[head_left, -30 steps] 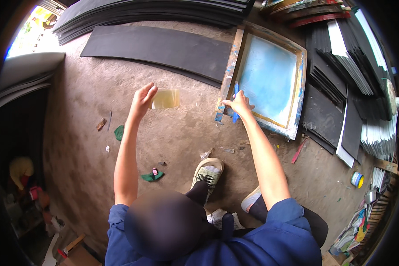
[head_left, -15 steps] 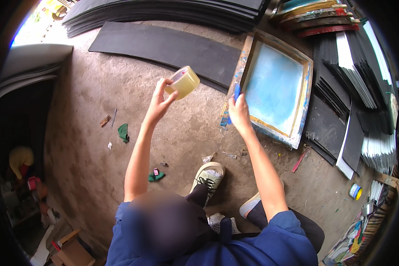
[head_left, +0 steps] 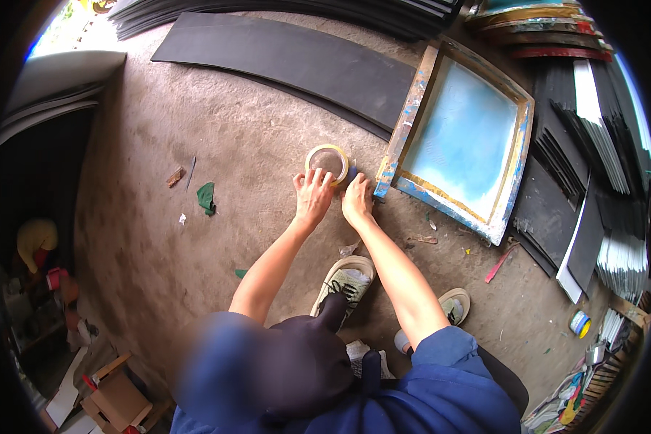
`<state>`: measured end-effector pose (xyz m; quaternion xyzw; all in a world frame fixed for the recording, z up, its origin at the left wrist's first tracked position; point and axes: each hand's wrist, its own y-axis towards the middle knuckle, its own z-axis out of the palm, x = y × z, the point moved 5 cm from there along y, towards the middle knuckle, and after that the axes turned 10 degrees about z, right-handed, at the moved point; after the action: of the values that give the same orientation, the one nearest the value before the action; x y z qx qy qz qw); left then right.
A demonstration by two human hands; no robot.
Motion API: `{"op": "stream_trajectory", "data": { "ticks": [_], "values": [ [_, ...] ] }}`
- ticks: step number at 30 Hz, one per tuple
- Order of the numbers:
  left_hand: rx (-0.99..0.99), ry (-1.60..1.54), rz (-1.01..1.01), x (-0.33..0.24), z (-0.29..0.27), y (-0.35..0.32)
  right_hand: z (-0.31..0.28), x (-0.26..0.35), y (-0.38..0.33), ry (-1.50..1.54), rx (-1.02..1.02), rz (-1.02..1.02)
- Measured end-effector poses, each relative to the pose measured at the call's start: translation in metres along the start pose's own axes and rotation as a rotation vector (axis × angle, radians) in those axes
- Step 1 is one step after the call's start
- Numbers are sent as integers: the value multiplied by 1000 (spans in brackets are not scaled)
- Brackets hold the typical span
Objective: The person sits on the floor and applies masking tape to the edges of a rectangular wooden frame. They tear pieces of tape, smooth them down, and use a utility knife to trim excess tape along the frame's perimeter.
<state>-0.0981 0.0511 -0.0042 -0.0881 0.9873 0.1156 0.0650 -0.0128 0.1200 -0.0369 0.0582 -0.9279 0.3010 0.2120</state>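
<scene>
My left hand [head_left: 313,197] grips the near rim of a roll of clear, yellowish tape [head_left: 327,147], its fingers curled over the edge. The roll's round opening faces up. Close on its right is my right hand [head_left: 358,198], closed around a slim blue tool [head_left: 351,174]. Only a short piece of that tool shows by the roll, so its kind is unclear. Whether the tool touches the tape, I cannot tell. Just right of my right hand lies a paint-stained wooden screen frame [head_left: 410,108] with a pale blue mesh.
Long black sheets [head_left: 289,61] lie on the concrete floor [head_left: 224,137] at the far side. Stacked black and white sheets [head_left: 557,210] stand at the right. A green scrap [head_left: 206,197] lies at left, my shoe [head_left: 348,282] is below, and a cardboard box [head_left: 119,394] sits lower left.
My left hand has brought the tape roll right and down, turning its opening upward. My right hand has shifted left, and the two hands are now close together.
</scene>
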Motion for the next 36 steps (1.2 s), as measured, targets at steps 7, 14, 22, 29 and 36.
{"op": "stream_trajectory", "data": {
  "ticks": [7,14,22,29,36],
  "values": [
    [-114,-97,-9,-12,-32,-3,-22,-10,-28,-4,115,-297],
    [-102,-185,76,-27,-90,20,-184,-56,-62,-182,161,-623],
    [246,-154,274,-66,-84,76,-361,-195,-36,-126,-219,-253],
    [552,-119,497,-104,-83,116,-334,-258,-4,-272,-100,-237],
    [146,-578,303,-65,-8,145,-292,-259,9,9,-53,-316]
  ]
}}
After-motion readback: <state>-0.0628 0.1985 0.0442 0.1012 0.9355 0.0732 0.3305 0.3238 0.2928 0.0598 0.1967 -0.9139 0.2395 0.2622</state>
